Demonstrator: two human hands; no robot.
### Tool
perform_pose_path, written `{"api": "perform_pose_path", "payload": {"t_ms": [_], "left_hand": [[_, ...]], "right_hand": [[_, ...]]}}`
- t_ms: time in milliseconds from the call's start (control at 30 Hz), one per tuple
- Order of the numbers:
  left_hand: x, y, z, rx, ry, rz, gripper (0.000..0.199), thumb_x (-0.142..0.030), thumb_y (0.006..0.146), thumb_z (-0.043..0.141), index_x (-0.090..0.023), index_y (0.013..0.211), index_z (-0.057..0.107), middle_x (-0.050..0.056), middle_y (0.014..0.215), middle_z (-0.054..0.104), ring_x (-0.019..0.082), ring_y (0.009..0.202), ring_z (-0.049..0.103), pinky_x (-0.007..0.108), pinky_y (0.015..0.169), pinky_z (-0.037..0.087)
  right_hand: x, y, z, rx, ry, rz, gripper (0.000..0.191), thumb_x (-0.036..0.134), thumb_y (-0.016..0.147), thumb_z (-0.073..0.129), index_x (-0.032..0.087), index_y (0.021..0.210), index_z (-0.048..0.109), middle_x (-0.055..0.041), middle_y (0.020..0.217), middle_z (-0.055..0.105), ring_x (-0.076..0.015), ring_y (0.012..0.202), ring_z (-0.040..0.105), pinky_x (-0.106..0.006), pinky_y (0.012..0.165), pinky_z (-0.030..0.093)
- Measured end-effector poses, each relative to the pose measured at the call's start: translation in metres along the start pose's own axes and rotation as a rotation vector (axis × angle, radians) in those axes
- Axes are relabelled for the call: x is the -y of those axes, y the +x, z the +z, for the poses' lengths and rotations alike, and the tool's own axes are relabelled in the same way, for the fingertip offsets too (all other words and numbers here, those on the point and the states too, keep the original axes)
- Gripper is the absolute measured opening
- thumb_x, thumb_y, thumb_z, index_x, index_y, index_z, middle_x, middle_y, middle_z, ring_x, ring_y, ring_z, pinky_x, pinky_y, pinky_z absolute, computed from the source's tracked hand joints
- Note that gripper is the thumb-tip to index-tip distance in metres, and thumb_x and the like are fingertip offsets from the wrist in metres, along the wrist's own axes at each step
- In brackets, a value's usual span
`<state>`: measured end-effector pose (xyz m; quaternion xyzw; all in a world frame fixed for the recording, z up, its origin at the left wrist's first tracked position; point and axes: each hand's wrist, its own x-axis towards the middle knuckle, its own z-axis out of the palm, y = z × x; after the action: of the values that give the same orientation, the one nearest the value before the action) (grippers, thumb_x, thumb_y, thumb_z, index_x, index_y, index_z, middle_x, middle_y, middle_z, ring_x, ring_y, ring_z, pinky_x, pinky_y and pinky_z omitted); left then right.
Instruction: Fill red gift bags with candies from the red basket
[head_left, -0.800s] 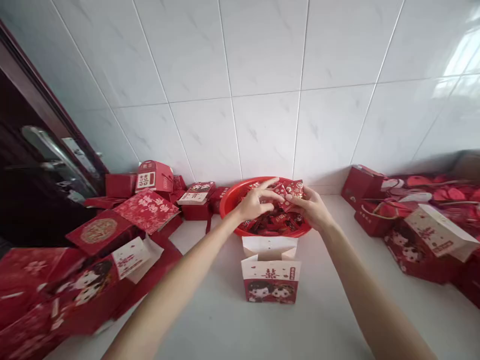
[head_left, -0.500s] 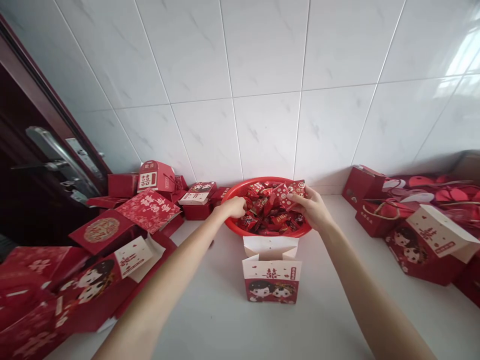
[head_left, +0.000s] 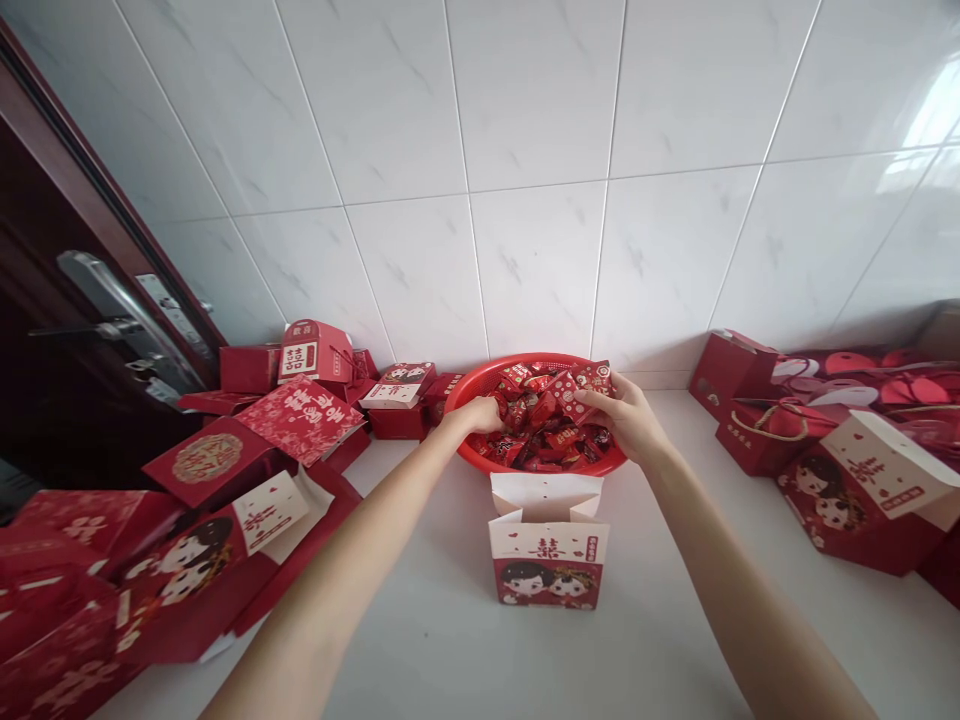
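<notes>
A red plastic basket (head_left: pixel 466 450) full of red-wrapped candies (head_left: pixel 555 440) stands against the wall. My left hand (head_left: pixel 484 412) reaches in at its left side, fingers closed among the wrappers; what they hold is hidden. Over the right side of the basket, my right hand (head_left: pixel 622 412) pinches red patterned packets (head_left: pixel 585 388) between thumb and fingers. Just in front of the basket, an upright red and white box (head_left: pixel 549 560) with two cartoon faces has its top flaps open.
Folded red gift boxes (head_left: pixel 300 420) are piled on the left, near a dark door with a metal handle (head_left: pixel 124 300). More red boxes (head_left: pixel 862 490) and ribbons lie on the right. A tiled wall (head_left: pixel 540 270) rises behind the white table (head_left: pixel 450 660).
My left hand has moved slightly right and deeper among the candies. My right hand keeps its hold on the packets. The whole view has shifted a little.
</notes>
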<state>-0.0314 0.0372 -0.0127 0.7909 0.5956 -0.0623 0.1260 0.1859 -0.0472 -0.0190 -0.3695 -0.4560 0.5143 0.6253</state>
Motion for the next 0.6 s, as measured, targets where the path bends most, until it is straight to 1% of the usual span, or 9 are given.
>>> {"api": "perform_pose_path", "payload": {"t_ms": [33,133,233,333,400,467,600], "left_hand": [[-0.0005,-0.0007,0.0002,0.006,0.007,-0.003,0.013,-0.022,0.074,0.067,-0.016,0.083,0.072,0.011,0.089,0.076,0.027,0.082,0.071,0.027,0.063,0.049],[-0.0016,-0.0024,0.0006,0.015,0.031,-0.008,0.034,-0.012,0.067,0.067,-0.015,0.101,0.073,0.014,0.104,0.076,0.028,0.089,0.072,0.027,0.065,0.051],[-0.0028,-0.0038,0.0005,0.023,0.061,-0.009,0.048,-0.011,0.067,0.066,-0.014,0.114,0.070,0.018,0.116,0.073,0.031,0.096,0.072,0.030,0.069,0.054],[-0.0044,-0.0041,0.0005,0.032,0.089,0.002,0.049,-0.016,0.071,0.068,-0.014,0.120,0.068,0.019,0.123,0.071,0.033,0.105,0.071,0.032,0.077,0.056],[-0.0051,-0.0037,0.0005,0.038,0.099,0.008,0.045,-0.022,0.073,0.069,-0.014,0.117,0.069,0.020,0.124,0.070,0.035,0.108,0.070,0.034,0.082,0.056],[-0.0052,-0.0029,0.0007,0.046,0.099,0.011,0.042,-0.025,0.074,0.070,-0.013,0.115,0.071,0.020,0.123,0.071,0.034,0.107,0.070,0.034,0.083,0.056],[-0.0037,-0.0016,0.0010,0.060,0.073,0.044,0.048,-0.020,0.073,0.068,-0.015,0.120,0.068,0.016,0.124,0.071,0.030,0.106,0.071,0.030,0.084,0.056]], "right_hand": [[-0.0001,-0.0002,-0.0001,0.001,-0.004,-0.001,0.040,0.033,0.059,0.089,0.020,0.090,0.069,-0.0014,0.084,0.076,-0.0194,0.073,0.070,-0.032,0.070,0.061],[-0.0005,-0.0005,-0.0007,0.009,-0.012,-0.005,0.039,0.034,0.060,0.089,0.020,0.091,0.069,-0.0018,0.087,0.076,-0.0207,0.076,0.071,-0.034,0.072,0.061],[-0.0009,-0.0005,-0.0014,0.020,-0.015,-0.003,0.040,0.034,0.060,0.089,0.021,0.092,0.069,-0.0019,0.087,0.076,-0.0210,0.077,0.072,-0.034,0.072,0.061],[-0.0013,-0.0003,-0.0018,0.028,-0.022,-0.006,0.040,0.034,0.061,0.089,0.021,0.093,0.069,-0.0021,0.088,0.077,-0.0209,0.077,0.072,-0.033,0.070,0.061],[-0.0015,-0.0003,-0.0018,0.028,-0.026,-0.011,0.040,0.034,0.061,0.089,0.021,0.094,0.070,-0.0021,0.088,0.077,-0.0210,0.077,0.072,-0.033,0.070,0.061],[-0.0016,-0.0003,-0.0017,0.030,-0.029,-0.012,0.040,0.034,0.061,0.089,0.021,0.094,0.070,-0.0021,0.088,0.077,-0.0212,0.077,0.072,-0.033,0.070,0.061],[-0.0014,-0.0006,-0.0013,0.035,-0.033,-0.006,0.043,0.035,0.060,0.089,0.021,0.096,0.069,-0.0030,0.090,0.077,-0.0228,0.079,0.072,-0.035,0.071,0.061]]}}
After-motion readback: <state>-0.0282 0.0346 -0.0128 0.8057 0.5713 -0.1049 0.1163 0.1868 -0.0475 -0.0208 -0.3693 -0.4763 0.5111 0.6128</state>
